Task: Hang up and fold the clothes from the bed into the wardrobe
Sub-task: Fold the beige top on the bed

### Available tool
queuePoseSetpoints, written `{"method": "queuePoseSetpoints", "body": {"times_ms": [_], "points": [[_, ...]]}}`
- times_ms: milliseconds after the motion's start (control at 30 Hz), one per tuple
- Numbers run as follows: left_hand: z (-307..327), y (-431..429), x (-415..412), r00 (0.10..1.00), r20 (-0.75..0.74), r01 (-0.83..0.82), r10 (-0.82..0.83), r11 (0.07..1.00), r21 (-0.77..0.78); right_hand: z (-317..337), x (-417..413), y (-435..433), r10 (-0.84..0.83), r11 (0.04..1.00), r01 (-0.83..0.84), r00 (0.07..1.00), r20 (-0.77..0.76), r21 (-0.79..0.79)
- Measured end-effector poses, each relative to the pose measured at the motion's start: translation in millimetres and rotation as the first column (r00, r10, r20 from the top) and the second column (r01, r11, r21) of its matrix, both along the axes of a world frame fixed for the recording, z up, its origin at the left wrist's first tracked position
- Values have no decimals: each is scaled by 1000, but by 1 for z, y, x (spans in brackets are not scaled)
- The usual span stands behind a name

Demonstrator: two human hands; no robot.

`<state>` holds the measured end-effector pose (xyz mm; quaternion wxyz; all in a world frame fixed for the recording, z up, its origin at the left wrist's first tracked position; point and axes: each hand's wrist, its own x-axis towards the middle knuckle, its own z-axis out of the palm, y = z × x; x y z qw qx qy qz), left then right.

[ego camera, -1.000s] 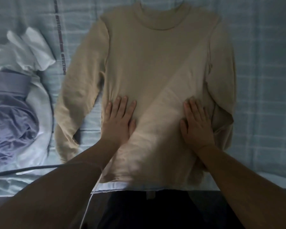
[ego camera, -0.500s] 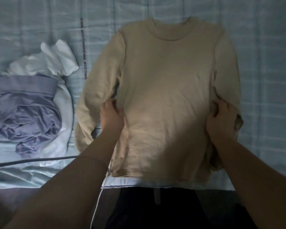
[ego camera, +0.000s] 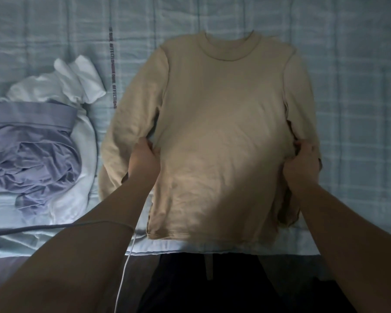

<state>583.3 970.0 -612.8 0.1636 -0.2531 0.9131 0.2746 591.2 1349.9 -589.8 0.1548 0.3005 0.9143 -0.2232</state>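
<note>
From my remote seat, I saw the sweater (ego camera: pixel 219 132) spread on the bed (ego camera: pixel 359 86), collar at the far end and hem just short of the near edge. The left hand (ego camera: pixel 142 161) had its fingers curled over the sweater's side edge where the sleeve meets the body, pinching the cloth there. The right hand (ego camera: pixel 303 163) gripped the opposite side edge in the same way, at about the same height. The sleeve on the left lay loosely alongside the body. The one on the right was bunched and partly tucked beneath near the hem. I judged the work to be early: the sweater looked laid out and roughly smoothed, but no fold had been made in it, and I took the two side grips as the start of a fold or a lift. To the left, well apart from it, a purple garment (ego camera: pixel 32 159) lay crumpled on top of a white garment (ego camera: pixel 77 86), neither of them sorted. The wardrobe was not in view, so I could not tell what it already held. As far as I could see, this sweater and two more pieces were left to fold or hang. A thin cable (ego camera: pixel 124 263) dangled by the left forearm.
</note>
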Motion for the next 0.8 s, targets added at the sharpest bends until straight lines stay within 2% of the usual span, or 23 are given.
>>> {"method": "queuePoseSetpoints", "body": {"times_ms": [167,300,367,500,633,700,800], "points": [[13,14,38,992,128,-14,13,1000,9,26,36,-21,-97,991,99,995,32,-89],[16,7,61,958,286,31,-38,999,27,29,70,-23,-146,980,175,956,254,-98],[16,-1,63,953,304,1,-13,999,40,26,78,-14,-140,986,162,938,317,-47],[16,-15,68,939,339,-70,50,997,46,19,82,7,-154,988,154,946,286,21],[19,-13,76,926,377,-68,39,996,64,21,86,8,-124,990,137,939,322,-20],[22,-10,86,924,382,-8,-14,998,55,25,94,1,-65,996,84,936,347,-41],[29,-2,108,910,414,-6,-37,995,103,26,116,-10,9,998,15,935,353,-66]]}}
